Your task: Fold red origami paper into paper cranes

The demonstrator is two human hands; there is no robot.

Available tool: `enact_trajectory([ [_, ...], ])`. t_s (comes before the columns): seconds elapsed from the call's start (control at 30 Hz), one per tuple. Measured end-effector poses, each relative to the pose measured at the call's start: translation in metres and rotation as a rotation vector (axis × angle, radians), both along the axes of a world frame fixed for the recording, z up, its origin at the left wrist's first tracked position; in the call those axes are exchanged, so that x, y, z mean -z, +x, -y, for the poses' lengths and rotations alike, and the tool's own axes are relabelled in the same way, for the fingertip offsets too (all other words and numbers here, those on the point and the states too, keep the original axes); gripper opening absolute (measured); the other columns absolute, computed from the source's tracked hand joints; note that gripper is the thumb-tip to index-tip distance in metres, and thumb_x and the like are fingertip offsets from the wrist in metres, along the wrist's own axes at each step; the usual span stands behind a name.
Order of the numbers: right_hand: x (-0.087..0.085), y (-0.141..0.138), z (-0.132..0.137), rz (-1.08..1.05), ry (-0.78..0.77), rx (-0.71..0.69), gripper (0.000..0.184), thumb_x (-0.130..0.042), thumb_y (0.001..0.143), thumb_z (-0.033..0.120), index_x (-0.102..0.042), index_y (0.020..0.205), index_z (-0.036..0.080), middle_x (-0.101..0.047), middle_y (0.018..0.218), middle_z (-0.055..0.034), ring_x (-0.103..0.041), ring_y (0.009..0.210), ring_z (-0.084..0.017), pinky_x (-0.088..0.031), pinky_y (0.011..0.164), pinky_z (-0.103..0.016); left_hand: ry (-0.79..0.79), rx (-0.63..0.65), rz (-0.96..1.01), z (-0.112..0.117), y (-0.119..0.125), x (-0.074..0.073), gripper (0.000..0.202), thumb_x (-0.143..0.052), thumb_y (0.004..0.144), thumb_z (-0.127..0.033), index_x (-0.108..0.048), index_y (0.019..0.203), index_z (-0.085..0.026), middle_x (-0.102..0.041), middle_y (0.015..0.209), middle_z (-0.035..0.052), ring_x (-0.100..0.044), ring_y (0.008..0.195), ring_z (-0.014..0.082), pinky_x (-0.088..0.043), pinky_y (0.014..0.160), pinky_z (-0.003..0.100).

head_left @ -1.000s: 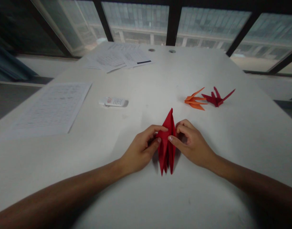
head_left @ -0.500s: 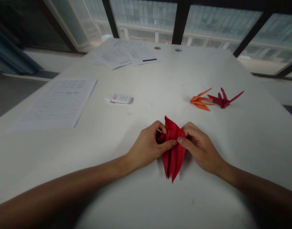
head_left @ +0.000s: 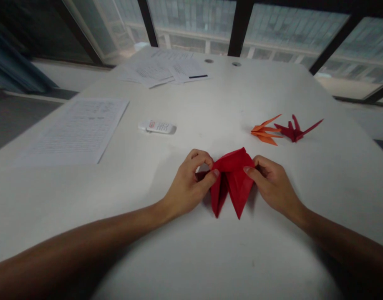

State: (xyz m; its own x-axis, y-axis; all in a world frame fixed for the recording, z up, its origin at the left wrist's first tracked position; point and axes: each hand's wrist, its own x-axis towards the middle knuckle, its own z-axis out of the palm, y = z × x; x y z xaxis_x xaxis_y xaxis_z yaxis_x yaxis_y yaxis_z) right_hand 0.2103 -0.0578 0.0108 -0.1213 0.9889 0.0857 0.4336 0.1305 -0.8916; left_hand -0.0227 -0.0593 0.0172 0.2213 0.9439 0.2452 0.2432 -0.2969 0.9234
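Observation:
A folded red paper point(head_left: 237, 173) is held low over the white table, spread wide with two pointed flaps hanging toward me and a gap between them. My left hand point(head_left: 191, 179) pinches its left edge between thumb and fingers. On the opposite edge, my right hand point(head_left: 269, 179) grips with the thumb on top; its fingertips are hidden behind the paper. Beyond my right hand sit an orange origami piece point(head_left: 265, 131) with thin pointed ends and a dark red origami crane point(head_left: 294, 131), close beside each other.
On the white table point(head_left: 191, 258), a small white labelled object point(head_left: 157, 126) lies left of centre. A printed sheet point(head_left: 75, 129) rests at the left, and several overlapping papers point(head_left: 166, 68) cover the far left. Windows point(head_left: 191, 25) stand behind the table's far edge.
My hands have moved apart, pulling the red paper from a narrow bundle into a wider shape. Its lower points have separated. The camera view has shifted slightly.

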Motion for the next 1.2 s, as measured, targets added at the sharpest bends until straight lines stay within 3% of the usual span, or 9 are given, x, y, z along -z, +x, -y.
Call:
enact_trajectory([
  [0.2,0.001,0.002,-0.002,0.048,0.062,0.077,0.019,-0.058,0.099,0.034,-0.049,0.085,0.025,-0.051,0.066,0.0064,-0.046,0.057,-0.013,-0.035,0.055,-0.028,-0.139,-0.016,-0.008,0.001,-0.002,0.0,0.015,-0.054,0.102,-0.034,-0.051,0.097,-0.02,-0.055,0.083,-0.0026,-0.05,0.06,0.0083,-0.04,0.053,0.022],
  [0.43,0.0,0.003,-0.002,0.032,0.072,0.109,0.012,-0.059,0.097,0.032,-0.049,0.101,0.027,-0.053,0.063,0.0082,-0.048,0.053,-0.013,-0.035,0.052,-0.026,0.039,-0.082,-0.208,-0.006,-0.01,0.002,0.012,-0.05,0.104,-0.033,-0.052,0.102,-0.021,-0.061,0.088,0.0002,-0.059,0.074,0.012,-0.045,0.065,0.025],
  [0.57,-0.015,0.008,-0.005,0.159,0.115,0.079,0.013,-0.06,0.096,0.03,-0.055,0.107,0.026,-0.063,0.072,0.004,-0.058,0.062,-0.015,-0.041,0.059,-0.028,0.08,-0.086,-0.296,-0.014,-0.016,-0.006,0.006,-0.054,0.1,-0.025,-0.056,0.103,-0.021,-0.066,0.089,0.0003,-0.062,0.077,0.013,-0.047,0.068,0.025],
  [0.7,-0.043,0.023,-0.013,0.423,0.17,-0.074,0.012,-0.062,0.094,0.03,-0.064,0.105,0.025,-0.067,0.071,0.0022,-0.059,0.06,-0.016,-0.043,0.062,-0.031,0.094,0.038,-0.331,-0.025,-0.022,-0.024,0.011,-0.056,0.096,-0.021,-0.06,0.106,-0.021,-0.071,0.098,0.0013,-0.066,0.08,0.0131,-0.05,0.073,0.025],
  [0.83,-0.062,0.042,-0.024,0.532,0.131,-0.346,0.02,-0.066,0.094,0.035,-0.068,0.111,0.025,-0.076,0.094,-0.0038,-0.068,0.078,-0.022,-0.047,0.071,-0.034,0.014,0.178,-0.414,-0.036,-0.032,-0.048,0.011,-0.061,0.094,-0.027,-0.065,0.103,-0.022,-0.072,0.088,-0.0015,-0.064,0.07,0.0125,-0.048,0.067,0.023],
  [0.97,-0.062,0.048,-0.028,0.541,0.016,-0.512,0.013,-0.066,0.094,0.037,-0.068,0.102,0.026,-0.074,0.083,-0.0018,-0.065,0.069,-0.02,-0.044,0.063,-0.032,-0.156,0.481,-0.511,-0.044,-0.044,-0.065,0.017,-0.062,0.093,-0.025,-0.069,0.108,-0.027,-0.075,0.095,-0.0006,-0.069,0.075,0.0149,-0.05,0.065,0.022],
  [1.03,-0.057,0.044,-0.025,0.549,-0.008,-0.534,0.016,-0.066,0.094,0.036,-0.067,0.106,0.026,-0.073,0.08,-0.0008,-0.065,0.067,-0.021,-0.044,0.062,-0.031,-0.177,0.554,-0.558,-0.046,-0.047,-0.066,0.025,-0.061,0.094,-0.023,-0.069,0.116,-0.03,-0.074,0.099,-0.0005,-0.07,0.077,0.0154,-0.05,0.065,0.022],
  [1.1,-0.049,0.037,-0.02,0.585,-0.005,-0.495,0.028,-0.064,0.094,0.034,-0.064,0.121,0.027,-0.075,0.085,-0.0015,-0.067,0.072,-0.022,-0.045,0.063,-0.031,-0.066,0.505,-0.637,-0.045,-0.047,-0.061,0.036,-0.061,0.093,-0.018,-0.064,0.126,-0.031,-0.073,0.106,0.0,-0.07,0.083,0.0161,-0.051,0.072,0.024],
  [1.2,-0.036,0.027,-0.015,0.688,0.038,-0.326,0.047,-0.06,0.095,0.029,-0.052,0.142,0.027,-0.077,0.089,-0.0038,-0.071,0.074,-0.025,-0.047,0.066,-0.032,0.325,0.281,-0.829,-0.039,-0.039,-0.047,0.047,-0.059,0.09,-0.009,-0.056,0.135,-0.024,-0.063,0.13,0.0092,-0.064,0.11,0.0232,-0.05,0.093,0.034],
])
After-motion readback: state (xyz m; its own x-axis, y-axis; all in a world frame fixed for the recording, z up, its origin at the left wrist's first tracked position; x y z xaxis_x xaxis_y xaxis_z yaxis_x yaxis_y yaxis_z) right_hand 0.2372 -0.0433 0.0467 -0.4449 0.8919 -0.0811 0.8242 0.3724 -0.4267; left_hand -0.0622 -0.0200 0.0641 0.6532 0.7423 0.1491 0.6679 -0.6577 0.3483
